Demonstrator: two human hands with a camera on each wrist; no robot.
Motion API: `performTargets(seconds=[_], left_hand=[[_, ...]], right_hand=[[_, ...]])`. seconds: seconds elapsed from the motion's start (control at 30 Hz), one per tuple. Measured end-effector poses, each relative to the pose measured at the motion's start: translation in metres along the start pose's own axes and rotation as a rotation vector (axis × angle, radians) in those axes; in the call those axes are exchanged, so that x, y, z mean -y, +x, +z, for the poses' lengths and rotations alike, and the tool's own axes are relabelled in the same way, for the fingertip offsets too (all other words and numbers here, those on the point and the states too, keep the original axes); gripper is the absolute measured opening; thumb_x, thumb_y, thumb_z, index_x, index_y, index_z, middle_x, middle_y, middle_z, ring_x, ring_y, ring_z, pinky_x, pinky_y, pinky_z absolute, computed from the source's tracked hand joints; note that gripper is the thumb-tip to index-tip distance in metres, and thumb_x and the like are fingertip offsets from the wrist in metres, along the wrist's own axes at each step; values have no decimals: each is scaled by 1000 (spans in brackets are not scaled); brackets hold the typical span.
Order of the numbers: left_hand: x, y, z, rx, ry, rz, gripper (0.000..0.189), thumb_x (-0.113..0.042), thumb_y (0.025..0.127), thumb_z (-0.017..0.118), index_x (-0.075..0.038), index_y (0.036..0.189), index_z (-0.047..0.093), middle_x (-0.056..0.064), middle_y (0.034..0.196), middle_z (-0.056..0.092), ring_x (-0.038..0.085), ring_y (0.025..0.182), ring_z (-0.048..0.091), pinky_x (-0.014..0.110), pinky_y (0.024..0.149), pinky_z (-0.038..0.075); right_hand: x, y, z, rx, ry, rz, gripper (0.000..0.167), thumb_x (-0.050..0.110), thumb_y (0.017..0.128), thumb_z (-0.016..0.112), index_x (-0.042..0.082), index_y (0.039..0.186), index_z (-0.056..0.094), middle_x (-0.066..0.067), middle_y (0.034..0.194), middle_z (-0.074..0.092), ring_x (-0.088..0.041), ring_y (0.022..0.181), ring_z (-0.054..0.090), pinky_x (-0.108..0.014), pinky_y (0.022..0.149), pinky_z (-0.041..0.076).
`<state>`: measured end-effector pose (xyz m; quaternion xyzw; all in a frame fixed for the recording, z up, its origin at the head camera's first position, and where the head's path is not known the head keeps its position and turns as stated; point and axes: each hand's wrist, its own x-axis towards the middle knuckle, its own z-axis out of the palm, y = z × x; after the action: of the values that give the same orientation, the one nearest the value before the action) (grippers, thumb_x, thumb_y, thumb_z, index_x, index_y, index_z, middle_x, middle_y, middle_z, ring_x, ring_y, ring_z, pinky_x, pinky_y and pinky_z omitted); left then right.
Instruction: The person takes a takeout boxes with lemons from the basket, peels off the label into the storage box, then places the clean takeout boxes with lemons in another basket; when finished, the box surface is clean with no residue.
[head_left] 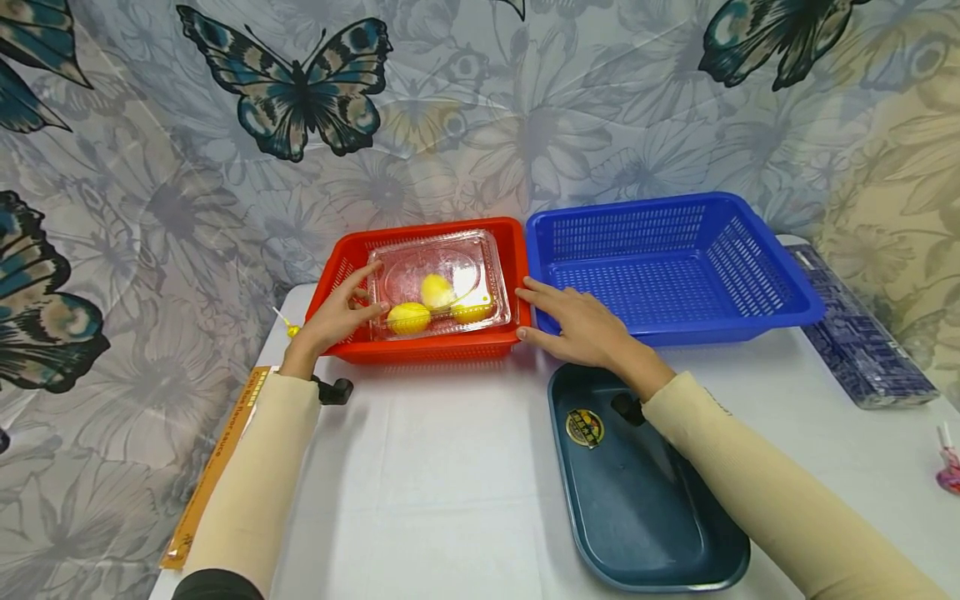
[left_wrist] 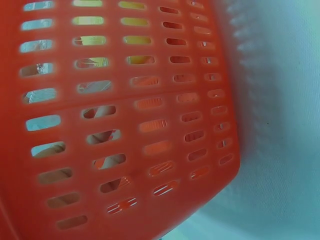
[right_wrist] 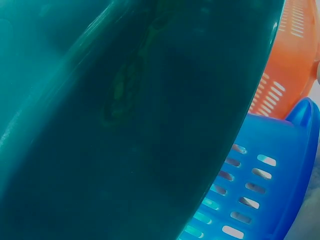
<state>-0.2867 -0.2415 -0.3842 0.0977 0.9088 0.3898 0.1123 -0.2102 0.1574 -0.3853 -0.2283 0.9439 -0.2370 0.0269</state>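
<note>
A clear plastic clamshell box [head_left: 401, 265] with several yellow lemons [head_left: 408, 318] in it sits in the red basket [head_left: 420, 352]. At the box's left side is my left hand [head_left: 337, 315], thumb and fingers spread apart along its edge. My right hand [head_left: 581, 327] reaches to the red basket's right rim, fingers extended over the near left corner of the blue basket [head_left: 637, 287]. In the left wrist view, the slotted wall of the red basket [left_wrist: 120, 105] fills most of the picture and yellow shows through it.
A dark teal tray [head_left: 637, 508] with a round sticker lies below my right forearm. On the right are a blue patterned packet [head_left: 862, 333] and a pink wrapped lollipop [head_left: 951, 471]. An orange-brown strip [head_left: 217, 467] lines the left table edge, near a small yellow item [head_left: 292, 331].
</note>
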Motion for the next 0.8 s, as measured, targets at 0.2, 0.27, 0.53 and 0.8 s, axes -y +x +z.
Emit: performTargets(seconds=[0.2, 0.27, 0.53, 0.8], left_hand=[[1, -1, 0, -5, -15, -3, 79, -38, 97, 68, -43, 161, 22, 18, 149, 44, 38, 122, 53, 53, 100, 55], [0, -1, -1, -8, -14, -11, 80, -39, 97, 68, -43, 161, 22, 18, 152, 42, 39, 127, 51, 56, 102, 54], [0, -3, 1, -3, -26, -30, 80, -40, 97, 67, -43, 162, 19, 13, 165, 31, 42, 145, 39, 61, 107, 47], [-1, -4, 0, 7, -43, -31, 81, -40, 98, 66, -43, 162, 18, 10, 170, 23, 43, 152, 31, 63, 110, 43]], right_hand=[[-1, 0, -1, 10, -15, 1, 76, 58, 96, 56, 22, 160, 36, -3, 170, 27, -39, 152, 34, -69, 118, 28], [-1, 0, 0, 15, -12, 5, 76, 58, 96, 56, 23, 160, 35, -3, 170, 27, -39, 152, 34, -69, 118, 28], [-1, 0, 0, 13, -14, 14, 77, 59, 95, 56, 24, 160, 35, -3, 169, 28, -39, 152, 35, -70, 118, 27], [-1, 0, 1, 12, -17, 15, 76, 59, 95, 57, 24, 160, 35, -2, 169, 28, -39, 151, 36, -70, 117, 29]])
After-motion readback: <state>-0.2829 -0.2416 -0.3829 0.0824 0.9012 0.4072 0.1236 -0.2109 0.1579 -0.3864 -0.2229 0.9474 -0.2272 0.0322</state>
